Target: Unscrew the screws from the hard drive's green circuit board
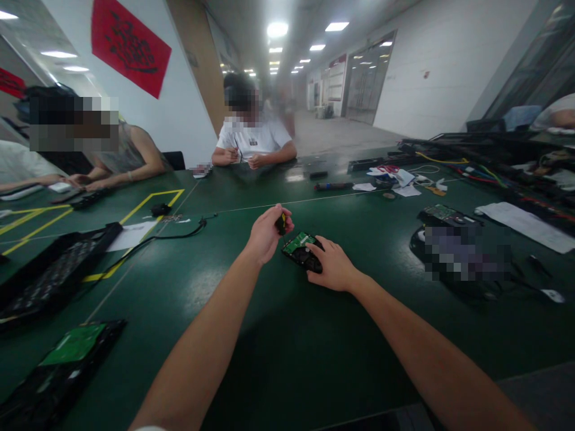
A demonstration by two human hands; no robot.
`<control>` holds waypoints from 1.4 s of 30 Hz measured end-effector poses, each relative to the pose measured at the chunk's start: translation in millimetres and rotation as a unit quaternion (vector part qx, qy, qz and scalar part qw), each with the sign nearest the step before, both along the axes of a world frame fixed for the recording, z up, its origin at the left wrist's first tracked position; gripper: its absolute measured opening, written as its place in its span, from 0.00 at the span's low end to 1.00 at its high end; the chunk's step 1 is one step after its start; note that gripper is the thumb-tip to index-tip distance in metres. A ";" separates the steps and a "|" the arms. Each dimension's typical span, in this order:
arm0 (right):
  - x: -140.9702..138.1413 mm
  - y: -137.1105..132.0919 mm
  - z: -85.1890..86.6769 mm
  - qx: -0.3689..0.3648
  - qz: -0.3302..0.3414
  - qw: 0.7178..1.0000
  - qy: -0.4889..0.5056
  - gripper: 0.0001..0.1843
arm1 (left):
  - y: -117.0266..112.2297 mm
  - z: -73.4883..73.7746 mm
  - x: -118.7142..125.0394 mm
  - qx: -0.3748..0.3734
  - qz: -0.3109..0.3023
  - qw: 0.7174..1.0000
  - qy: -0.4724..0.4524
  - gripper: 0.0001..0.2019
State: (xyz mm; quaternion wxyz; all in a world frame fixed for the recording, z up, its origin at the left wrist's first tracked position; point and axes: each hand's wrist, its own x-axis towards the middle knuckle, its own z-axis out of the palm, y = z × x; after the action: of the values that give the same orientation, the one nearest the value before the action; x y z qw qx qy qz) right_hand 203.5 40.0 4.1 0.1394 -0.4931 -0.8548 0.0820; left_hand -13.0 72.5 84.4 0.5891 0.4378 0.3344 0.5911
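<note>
A hard drive [298,246] with a green circuit board facing up lies on the dark green table [278,335] in front of me. My right hand [333,264] rests on its right side, fingers curled over the black casing. My left hand [267,232] is closed around a small black tool with a yellow mark [281,223], held upright just above the drive's left corner.
A black tray [49,275] and another drive with a green board [67,359] sit at the left. A black cable [171,234] crosses the table. More drives, papers and wires lie at the right [442,214]. Two people sit across the table.
</note>
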 end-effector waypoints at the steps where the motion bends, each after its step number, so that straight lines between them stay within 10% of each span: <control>1: 0.0 0.1 0.3 0.000 0.002 1.000 -0.002 0.46 | 1.9 -1.5 -0.9 0.002 0.004 1.000 -0.005 0.20; 22: 1.0 2.4 -2.9 0.017 0.016 1.000 -0.004 0.45 | 3.6 3.5 -9.2 0.052 0.054 0.988 0.137 0.14; 42: 1.7 1.3 -2.9 0.014 0.013 1.000 -0.006 0.46 | 2.9 -4.0 2.7 -0.001 0.004 0.999 0.036 0.22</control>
State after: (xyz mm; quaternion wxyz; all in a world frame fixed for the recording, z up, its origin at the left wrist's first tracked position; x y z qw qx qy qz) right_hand 205.2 41.3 1.1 0.1398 -0.4801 -0.8633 0.0684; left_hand -10.3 75.4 80.5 0.5749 0.4568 0.3577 0.5770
